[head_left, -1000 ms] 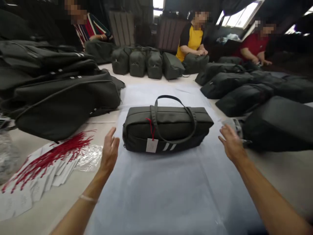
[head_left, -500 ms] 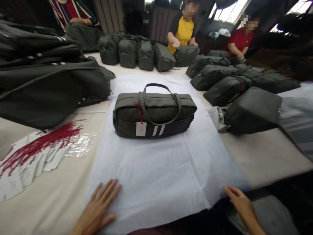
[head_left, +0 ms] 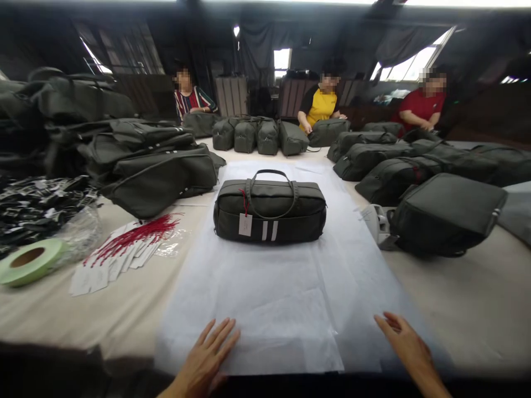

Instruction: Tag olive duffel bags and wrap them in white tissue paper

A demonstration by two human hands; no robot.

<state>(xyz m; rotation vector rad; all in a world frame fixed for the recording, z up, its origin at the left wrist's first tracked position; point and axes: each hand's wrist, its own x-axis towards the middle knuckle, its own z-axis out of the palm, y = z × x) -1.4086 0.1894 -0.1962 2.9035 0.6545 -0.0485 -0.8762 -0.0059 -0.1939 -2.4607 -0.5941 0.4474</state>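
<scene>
A dark green duffel bag (head_left: 269,213) stands upright on white sheets of paper (head_left: 265,293), its handle raised. A white hang tag (head_left: 245,224) on a red cord hangs at its front, left of two white stripes. My left hand (head_left: 207,354) is open, fingers spread, over the near left part of the paper. Toward the near right part of the paper is my right hand (head_left: 404,342), its fingers loosely bent and slightly apart, with nothing visible in them. Neither hand touches the bag.
White tags with red cords (head_left: 136,243) and a pale green tape roll (head_left: 29,262) lie left. Bags are piled (head_left: 161,171) behind them. A white tape dispenser (head_left: 379,224) and a large bag (head_left: 448,215) stand right. Three people are across the table, including one in yellow (head_left: 323,105).
The view has tilted up and shows more of the room. My right hand's fingers, close together near the paper's right edge before, are now slightly apart. The bag stays on the paper.
</scene>
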